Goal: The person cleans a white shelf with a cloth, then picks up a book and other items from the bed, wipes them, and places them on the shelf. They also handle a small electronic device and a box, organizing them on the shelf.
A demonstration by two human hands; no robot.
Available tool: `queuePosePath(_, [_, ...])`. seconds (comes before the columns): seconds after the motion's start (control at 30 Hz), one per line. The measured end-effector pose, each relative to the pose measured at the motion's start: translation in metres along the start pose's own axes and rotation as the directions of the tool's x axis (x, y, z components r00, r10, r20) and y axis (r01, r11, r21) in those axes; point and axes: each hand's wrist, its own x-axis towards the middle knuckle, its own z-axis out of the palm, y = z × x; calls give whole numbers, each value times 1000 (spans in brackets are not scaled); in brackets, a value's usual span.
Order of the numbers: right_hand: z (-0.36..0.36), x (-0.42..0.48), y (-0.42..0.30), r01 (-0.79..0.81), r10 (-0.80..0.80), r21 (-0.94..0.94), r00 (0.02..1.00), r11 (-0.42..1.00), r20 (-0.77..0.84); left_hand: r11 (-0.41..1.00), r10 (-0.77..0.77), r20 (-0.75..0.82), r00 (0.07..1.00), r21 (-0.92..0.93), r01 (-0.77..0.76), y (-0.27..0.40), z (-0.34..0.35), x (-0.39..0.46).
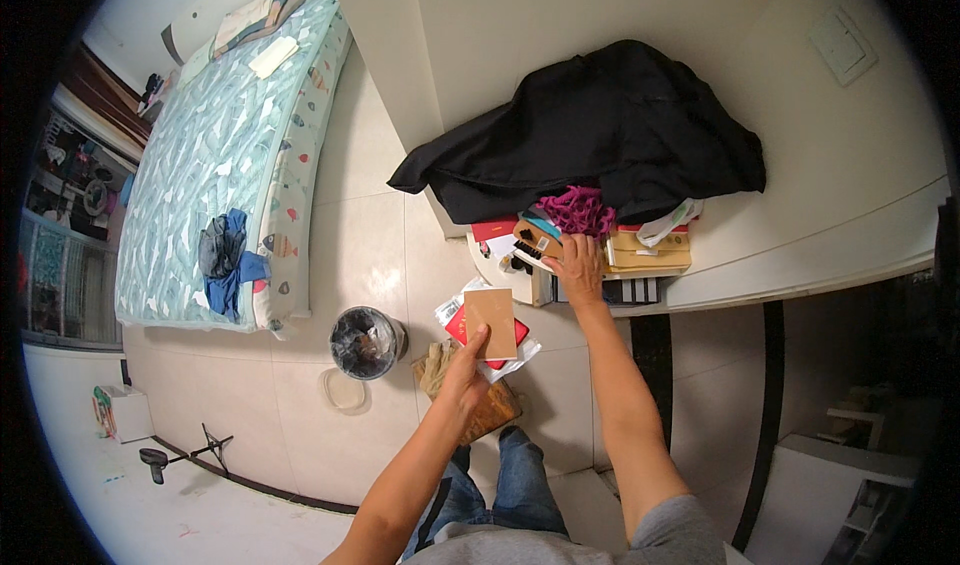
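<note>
My left hand [471, 366] grips a small stack in front of me. On top is a brown kraft-covered booklet [491, 321], with a red packet [455, 328] and a white plastic mailer [448, 306] under it. My right hand [581, 268] reaches to the cluttered low shelf unit [538, 287] by the wall. Its fingers touch the pile just below a magenta knitted bundle [581, 211], beside a brown card [538, 241] with black pieces on it. Whether those fingers hold anything is hidden. A yellow box [651, 252] lies right of this hand, and a black cloth [600, 129] drapes behind.
A lined waste bin [367, 342] stands left of my left hand, with a pale plastic lid [343, 390] on the floor. A wooden stool [495, 412] bearing a glove is below my hands. The bed [217, 167] occupies the left; a black stand [187, 455] lies lower left.
</note>
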Motion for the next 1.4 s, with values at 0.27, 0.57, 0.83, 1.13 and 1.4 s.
queuePosePath(0.27, [-52, -22, -24, 23, -18, 69, 998, 997, -68, 1000, -10, 28, 1000, -27, 11, 5, 1, 23])
queuePosePath(0.57, [-92, -88, -25, -538, 587, 522, 805, 661, 86, 973, 152, 22, 988, -179, -146, 23, -26, 4])
queuePosePath(0.83, [-105, -73, -58, -527, 337, 668, 850, 526, 405, 927, 290, -113, 950, -215, -309, 25, -45, -43])
queuePosePath(1.13, [-101, -82, -75, -539, 126, 704, 826, 462, 550, 907, 327, -180, 928, -216, -362, 7, -25, -79])
queuePosePath(1.4, [-76, -95, -75, -638, 113, 661, 748, 394, 654, 882, 336, -181, 924, -284, -376, 1, -43, -82])
